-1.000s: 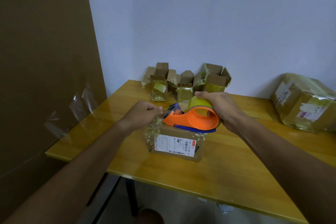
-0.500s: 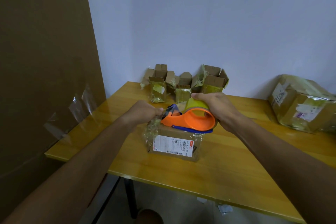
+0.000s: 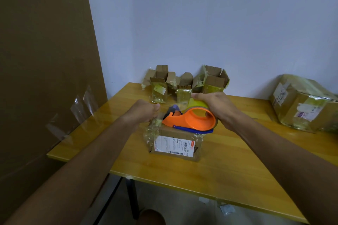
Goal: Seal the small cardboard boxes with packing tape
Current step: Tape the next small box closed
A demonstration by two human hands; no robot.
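Head view: small cardboard box [image 3: 175, 142] on yellow table [image 3: 228, 166], just below both hands. Right hand [image 3: 217, 107] curled round orange tape dispenser [image 3: 192, 119] resting atop box; left hand [image 3: 144, 112] fisted, pinching clear tape end [image 3: 155, 124] at box's left edge. Brown, white label, crinkled tape. Box top mostly hidden.

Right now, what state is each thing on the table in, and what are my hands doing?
Front box: closed, loose tape on its left end.
Dispenser: on the front box, roll loaded.
Left hand: pinching the tape end.
Right hand: gripping the dispenser.
Back boxes: flaps open.
Right box: closed, taped.
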